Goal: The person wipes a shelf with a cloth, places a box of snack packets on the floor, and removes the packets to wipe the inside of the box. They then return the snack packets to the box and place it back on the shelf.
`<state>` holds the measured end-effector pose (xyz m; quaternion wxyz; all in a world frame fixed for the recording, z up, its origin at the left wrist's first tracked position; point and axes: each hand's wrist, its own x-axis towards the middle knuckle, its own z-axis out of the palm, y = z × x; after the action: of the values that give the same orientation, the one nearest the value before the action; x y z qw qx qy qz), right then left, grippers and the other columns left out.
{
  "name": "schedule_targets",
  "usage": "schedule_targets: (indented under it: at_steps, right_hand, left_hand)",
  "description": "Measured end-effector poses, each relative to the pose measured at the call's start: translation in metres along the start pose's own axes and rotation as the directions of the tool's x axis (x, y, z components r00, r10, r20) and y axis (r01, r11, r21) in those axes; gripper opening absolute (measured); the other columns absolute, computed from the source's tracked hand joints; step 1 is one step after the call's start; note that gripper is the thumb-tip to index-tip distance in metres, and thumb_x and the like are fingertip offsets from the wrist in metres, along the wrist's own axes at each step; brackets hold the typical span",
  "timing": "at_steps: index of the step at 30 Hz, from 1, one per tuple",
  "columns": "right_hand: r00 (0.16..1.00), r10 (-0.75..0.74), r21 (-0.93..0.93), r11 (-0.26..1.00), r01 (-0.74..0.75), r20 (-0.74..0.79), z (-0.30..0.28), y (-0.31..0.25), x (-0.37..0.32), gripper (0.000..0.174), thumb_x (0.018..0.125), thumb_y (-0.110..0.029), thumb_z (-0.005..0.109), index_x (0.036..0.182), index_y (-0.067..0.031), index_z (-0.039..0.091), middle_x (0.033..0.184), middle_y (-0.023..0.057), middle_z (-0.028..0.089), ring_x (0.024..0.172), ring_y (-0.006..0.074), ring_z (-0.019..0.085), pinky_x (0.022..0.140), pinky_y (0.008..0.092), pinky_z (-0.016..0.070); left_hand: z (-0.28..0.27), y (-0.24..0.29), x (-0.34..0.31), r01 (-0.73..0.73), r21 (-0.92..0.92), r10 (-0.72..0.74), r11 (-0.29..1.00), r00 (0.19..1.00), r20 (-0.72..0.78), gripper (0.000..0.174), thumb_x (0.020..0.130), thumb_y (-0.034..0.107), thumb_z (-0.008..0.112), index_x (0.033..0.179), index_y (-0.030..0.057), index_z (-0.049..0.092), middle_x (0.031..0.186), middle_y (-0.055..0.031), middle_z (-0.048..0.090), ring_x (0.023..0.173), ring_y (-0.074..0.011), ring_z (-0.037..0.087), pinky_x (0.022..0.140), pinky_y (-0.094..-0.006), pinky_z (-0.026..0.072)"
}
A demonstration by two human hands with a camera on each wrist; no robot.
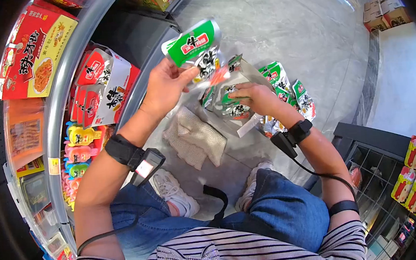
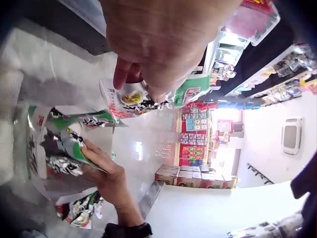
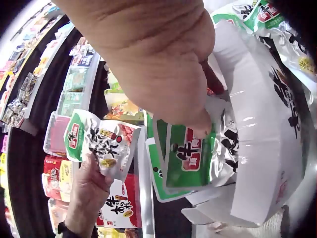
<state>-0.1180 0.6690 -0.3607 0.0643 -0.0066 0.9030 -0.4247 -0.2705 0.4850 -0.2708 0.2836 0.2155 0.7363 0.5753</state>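
At the far left, a red and yellow carton stands on a curved shelf, with orange packs beneath it. Next to these, a display box holds red-topped pouches, and a row of toy-like items in yellow, pink and green sits just below. The left hand comes next, pinching a green and silver pouch at its side, thumb on the front and fingers bent behind, so there is hardly any gap; this pouch is raised at the upper left of an open white box, its lower end overlapping the box in the head view. Below, a rumpled beige cloth lies on the floor between the person's shoes and the box. More green pouches stand tilted inside the box, and the right hand reaches over them, fingers extended and touching the front one; whether the thumb closes on it cannot be told. Loose green pouches lie just right of the box. Farther right come cardboard cartons and, nearer, a dark wire rack with red and yellow packs.
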Motion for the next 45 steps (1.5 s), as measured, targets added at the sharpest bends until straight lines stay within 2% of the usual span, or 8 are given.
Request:
schedule_targets:
  at_steps: [7,17,22,29,33,36,39,45]
  right_hand:
    - [0.95,-0.23,0.054,0.973,0.223,0.211,-0.006,-0.012,0.008,0.026,0.071,-0.003,0.056,0.094,-0.0135,0.061,0.111,0.0138,0.052,0.102,0.0292,0.049,0.085,0.0335,0.0397]
    - [0.982,0.163,0.01,0.986,-0.164,0.094,-0.011,-0.016,0.014,0.064,0.055,-0.025,0.075,0.108,-0.0008,0.048,0.103,0.0194,0.054,0.096,0.0296,0.052,0.083,0.0343,0.0404]
    - [0.958,0.233,0.206,0.942,-0.265,0.164,-0.029,0.004,0.008,0.044,0.069,-0.004,0.056,0.112,0.0004,0.046,0.099,0.0153,0.057,0.091,0.0227,0.055,0.079,0.0297,0.0437]
    - [0.942,0.244,0.349,0.883,-0.314,0.23,-0.036,0.021,0.004,0.051,0.071,0.005,0.05,0.121,-0.0028,0.041,0.104,0.0145,0.056,0.093,0.0196,0.054,0.082,0.0299,0.0436]
    - [0.921,0.219,0.25,0.918,-0.306,0.322,-0.031,0.017,0.005,0.058,0.067,0.001,0.055,0.122,-0.0026,0.038,0.105,0.016,0.055,0.094,0.0204,0.054,0.082,0.0305,0.0439]
    - [0.919,0.177,0.082,0.972,-0.219,0.353,-0.027,0.015,0.009,0.06,0.062,-0.005,0.06,0.12,-0.0047,0.042,0.096,0.0155,0.059,0.087,0.0211,0.058,0.075,0.0301,0.0458]
    - [0.827,0.275,-0.16,0.961,-0.225,0.491,-0.026,0.009,0.018,0.065,0.054,-0.018,0.067,0.115,-0.0056,0.048,0.094,0.0158,0.059,0.085,0.0259,0.058,0.072,0.0315,0.046]
    - [0.916,0.139,-0.12,0.988,-0.101,0.376,-0.005,0.008,0.01,0.029,0.061,-0.011,0.062,0.087,-0.0018,0.055,0.074,0.0143,0.061,0.07,0.0279,0.059,0.06,0.0344,0.0442]
  left_hand:
    - [-0.02,-0.001,0.002,-0.028,-0.031,0.027,0.999,0.998,-0.049,0.016,0.076,0.01,0.062,0.09,0.0029,0.056,0.081,-0.0026,0.06,0.068,-0.0075,0.055,0.053,-0.0208,0.048]
    - [0.009,0.013,-0.025,0.056,-0.007,-0.048,0.998,0.918,0.393,0.022,0.077,0.008,0.061,0.097,0.0031,0.055,0.082,0.0001,0.058,0.07,-0.0053,0.052,0.063,-0.0215,0.0448]
    - [0.057,-0.029,-0.063,0.112,-0.058,-0.089,0.992,0.946,0.313,0.029,0.077,0.005,0.06,0.104,0.0035,0.05,0.084,0.0005,0.056,0.073,-0.0051,0.05,0.065,-0.023,0.0431]
    - [0.09,-0.067,-0.071,0.001,0.427,-0.117,0.904,0.963,0.244,0.019,0.068,0.003,0.06,0.082,0.0016,0.048,0.07,-0.0153,0.056,0.067,-0.0351,0.054,0.06,-0.0364,0.0431]
    - [0.084,-0.07,-0.081,-0.236,0.586,0.077,0.775,0.956,0.282,0.017,0.07,0.007,0.061,0.083,0.0019,0.051,0.073,-0.0134,0.056,0.071,-0.027,0.057,0.063,-0.0348,0.0446]
    - [0.073,-0.05,-0.096,0.15,0.59,-0.324,0.793,0.925,0.199,0.015,0.069,0.005,0.055,0.083,-0.0001,0.051,0.074,-0.0173,0.056,0.064,-0.0332,0.056,0.058,-0.0374,0.0449]
    - [0.071,-0.034,-0.092,0.755,0.43,-0.861,0.495,0.493,0.126,0.024,0.07,0.009,0.055,0.09,-0.0025,0.048,0.08,-0.0208,0.056,0.065,-0.0303,0.058,0.058,-0.0367,0.0453]
    - [0.085,-0.124,-0.079,0.312,0.346,-0.301,0.885,0.95,-0.087,0.045,0.073,0.006,0.053,0.111,-0.0053,0.031,0.074,-0.0149,0.056,0.055,-0.021,0.058,0.042,-0.0272,0.0453]
